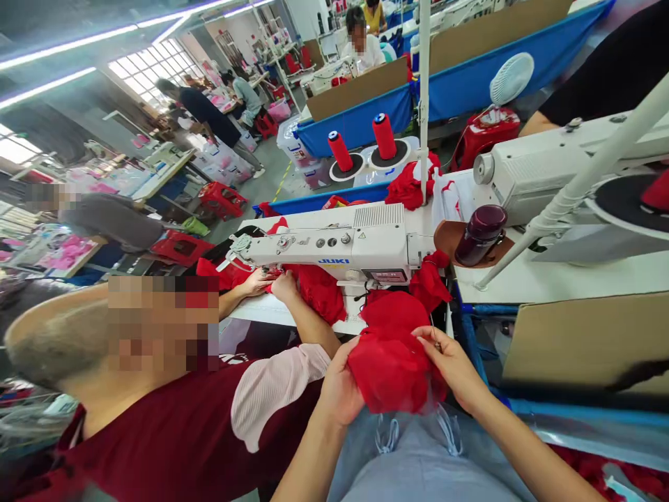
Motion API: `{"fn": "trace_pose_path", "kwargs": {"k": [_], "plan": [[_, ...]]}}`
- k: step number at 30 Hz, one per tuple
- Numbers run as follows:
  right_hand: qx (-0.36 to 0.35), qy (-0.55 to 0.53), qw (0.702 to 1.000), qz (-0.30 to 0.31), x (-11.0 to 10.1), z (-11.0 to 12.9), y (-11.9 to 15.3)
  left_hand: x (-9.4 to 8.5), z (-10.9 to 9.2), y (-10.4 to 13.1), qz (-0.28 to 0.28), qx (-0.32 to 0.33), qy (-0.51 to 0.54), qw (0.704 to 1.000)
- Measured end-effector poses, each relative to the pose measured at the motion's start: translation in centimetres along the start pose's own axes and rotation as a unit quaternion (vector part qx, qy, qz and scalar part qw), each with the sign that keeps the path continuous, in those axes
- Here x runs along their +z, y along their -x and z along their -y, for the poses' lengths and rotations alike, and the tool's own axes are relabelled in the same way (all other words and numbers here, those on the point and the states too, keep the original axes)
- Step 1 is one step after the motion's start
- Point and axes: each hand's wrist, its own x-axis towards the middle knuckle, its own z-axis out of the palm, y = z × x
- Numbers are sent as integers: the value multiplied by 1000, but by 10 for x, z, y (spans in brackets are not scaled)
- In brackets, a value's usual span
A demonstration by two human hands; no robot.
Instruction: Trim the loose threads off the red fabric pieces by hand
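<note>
My left hand [342,385] grips the left edge of a red fabric piece [389,373], thumb on top. The piece is thin and rounded and hangs over my lap. At its upper right edge my right hand [454,359] is closed, its fingertips pinching the cloth. A thin, dark, metal-looking item [437,340] shows at those fingers; its kind is too small to make out. Just beyond lies another red fabric piece [394,310], partly behind the held one, at the edge of the white sewing table [261,309].
Close on my left, a person in a dark red shirt [172,432] works red cloth at a white sewing machine [324,244]. A purple flask [481,233] stands in a brown holder at the right. Red thread cones [384,137] are behind the machine; a cardboard panel [585,341] is right.
</note>
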Motion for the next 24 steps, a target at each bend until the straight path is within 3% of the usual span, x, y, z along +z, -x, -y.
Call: {"fn": "trace_pose_path", "kwargs": {"k": [4, 7, 9, 11, 14, 18, 22, 24], "plan": [[-3, 16, 995, 94, -2, 17, 0, 11, 6, 13, 32, 32, -44, 998], [-73, 55, 974, 206, 6, 37, 6, 20, 10, 23, 79, 82, -151, 982], [-137, 122, 957, 225, 12, 47, 9, 24, 10, 29, 93, 109, -231, 962], [-154, 156, 955, 202, 14, 52, 10, 25, 8, 34, 99, 143, -292, 941], [-112, 108, 973, 173, 12, 49, 9, 20, -4, 40, 146, 114, -312, 932], [-48, 45, 984, 167, 17, 41, 16, 8, -23, 40, 208, 44, -241, 947], [43, -29, 972, 228, 38, 35, 33, -3, -36, 28, 203, 43, -196, 958], [73, -72, 970, 219, 48, 32, 38, -10, -39, 16, 181, 34, -187, 965]]}}
